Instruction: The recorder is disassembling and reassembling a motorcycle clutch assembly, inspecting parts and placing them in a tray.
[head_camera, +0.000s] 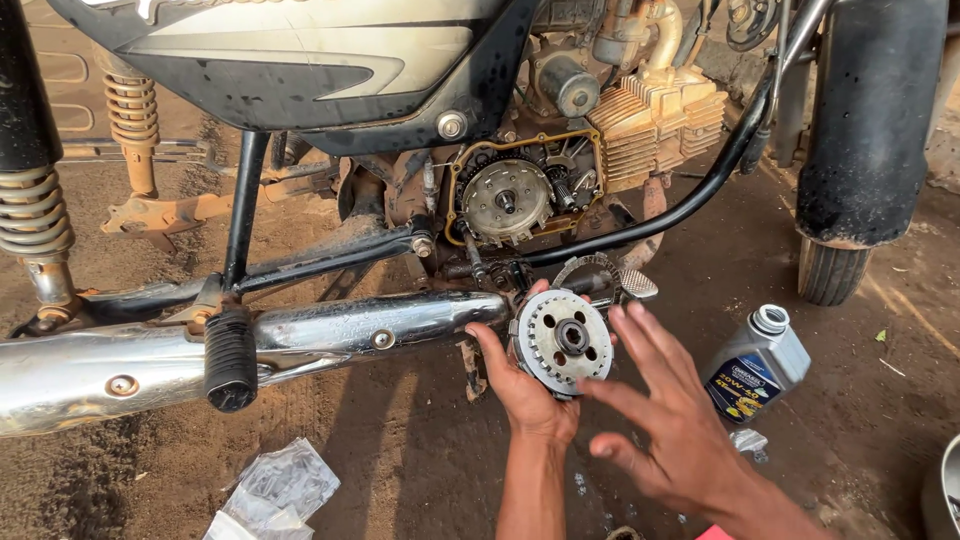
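While crouched low beside a mud-caked motorcycle (300, 60), seen from the head camera: left hand (525, 385) at frame centre, slightly toward 6 o'clock, fingers clamped round the rim of a round clutch assembly (562, 340), thumb at the disc's 9 o'clock edge, palm cupping from below. Disc face turned toward the camera, ring of holes visible, dark hub in the middle. Right hand (670, 420) just at 4 o'clock of the disc, fingers spread apart and flat, holding nothing; fingertips close to the disc's 3 o'clock rim, contact not clear. Directly at 12 o'clock of the held disc, well apart: open engine case (525, 190) with gasket outline, gears and a second round drum exposed. Chrome exhaust pipe (300, 335) running out toward 9 o'clock, its near end just beside the left thumb. Black footpeg (230, 360) on the pipe line further toward 9 o'clock. Grey oil bottle (760, 360) standing on the dirt floor (420, 450) at 3 o'clock of the hands. Front tyre (830, 270) toward 2 o'clock. Clear plastic bags (275, 490) lying at 8 o'clock.
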